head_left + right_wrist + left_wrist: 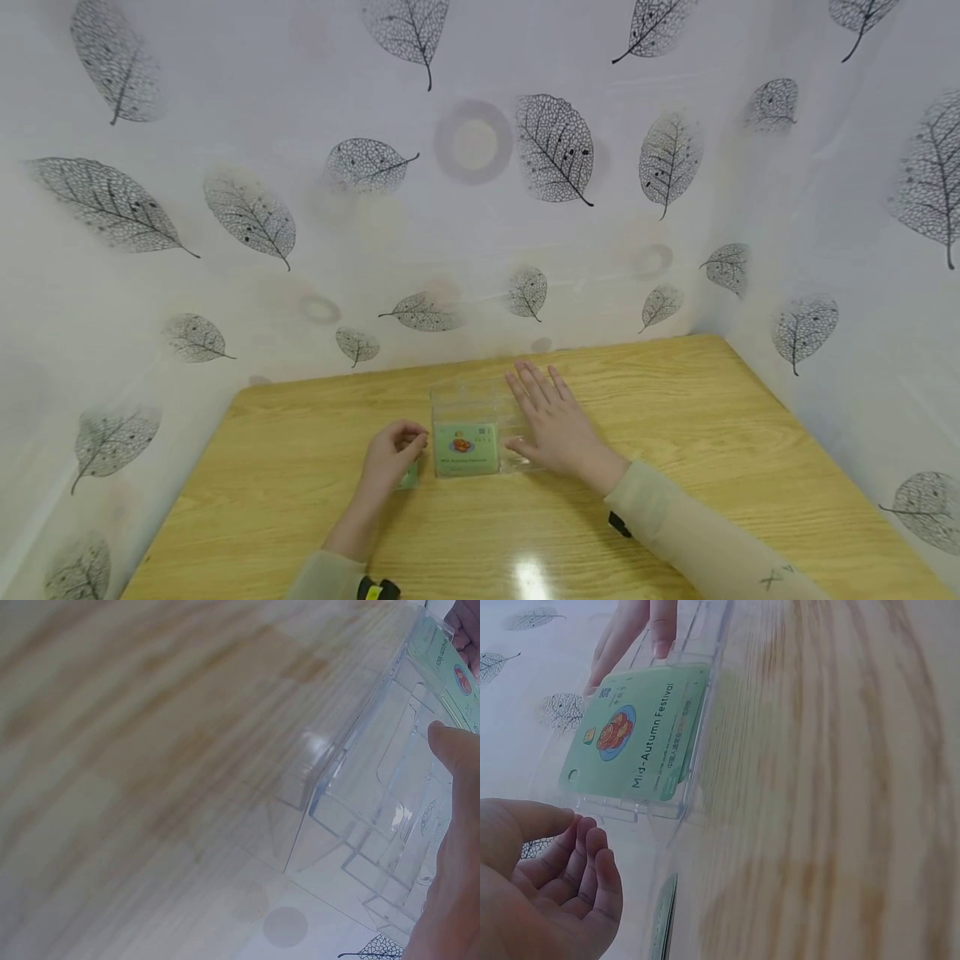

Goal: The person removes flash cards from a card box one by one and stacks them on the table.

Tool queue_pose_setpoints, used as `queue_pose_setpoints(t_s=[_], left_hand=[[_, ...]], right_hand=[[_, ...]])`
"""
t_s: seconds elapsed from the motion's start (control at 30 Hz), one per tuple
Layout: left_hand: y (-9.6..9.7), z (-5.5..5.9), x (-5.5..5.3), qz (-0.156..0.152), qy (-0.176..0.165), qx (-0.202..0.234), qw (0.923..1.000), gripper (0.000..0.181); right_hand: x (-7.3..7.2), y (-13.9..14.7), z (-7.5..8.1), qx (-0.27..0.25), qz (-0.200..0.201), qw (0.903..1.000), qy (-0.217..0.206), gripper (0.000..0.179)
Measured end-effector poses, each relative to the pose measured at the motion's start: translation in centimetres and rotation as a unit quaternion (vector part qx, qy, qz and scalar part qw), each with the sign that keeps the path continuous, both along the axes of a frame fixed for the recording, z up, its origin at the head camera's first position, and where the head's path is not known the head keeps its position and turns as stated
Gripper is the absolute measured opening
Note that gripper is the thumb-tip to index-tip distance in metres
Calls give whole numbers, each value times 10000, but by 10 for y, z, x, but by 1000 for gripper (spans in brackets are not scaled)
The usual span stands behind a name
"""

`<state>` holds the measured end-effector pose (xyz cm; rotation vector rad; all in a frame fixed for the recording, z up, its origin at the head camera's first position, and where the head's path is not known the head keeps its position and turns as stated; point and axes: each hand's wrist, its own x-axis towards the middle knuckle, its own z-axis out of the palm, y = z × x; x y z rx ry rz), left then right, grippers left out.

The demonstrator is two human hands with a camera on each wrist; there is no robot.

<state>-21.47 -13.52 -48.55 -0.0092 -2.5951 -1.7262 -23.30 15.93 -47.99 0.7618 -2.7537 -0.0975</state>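
A clear plastic box point(467, 407) with several compartments lies on the table. In its left front compartment sits a stack of green cards point(465, 457), the top one printed "Mid-Autumn Festival" with a plate of food. My right hand point(558, 429) rests over the right side of the box, fingers straight and spread, thumb point(444, 742) beside the cards. By the left edge of the box is my left hand point(388, 454), its thumb tip meeting the index finger and the other fingers loosely bent. Another green card stack point(664, 915) lies below it, partly hidden in the head view.
The wooden table point(300, 500) is bounded at the back and sides by a pale curtain point(480, 233) printed with dark leaf skeletons. A light glare point(531, 577) shows near the front edge. Both wrists wear dark bands.
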Motion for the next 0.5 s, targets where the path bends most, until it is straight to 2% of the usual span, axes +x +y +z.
queue_pose_setpoints(t_s=[0.17, 0.5], left_hand=[[2, 0, 1, -48, 13, -51, 10000, 10], [6, -1, -1, -81, 90, -118, 9999, 11]], right_hand=[[0, 0, -2, -56, 31, 9999, 97, 105], [-2, 0, -2, -83, -2, 10000, -7, 107]])
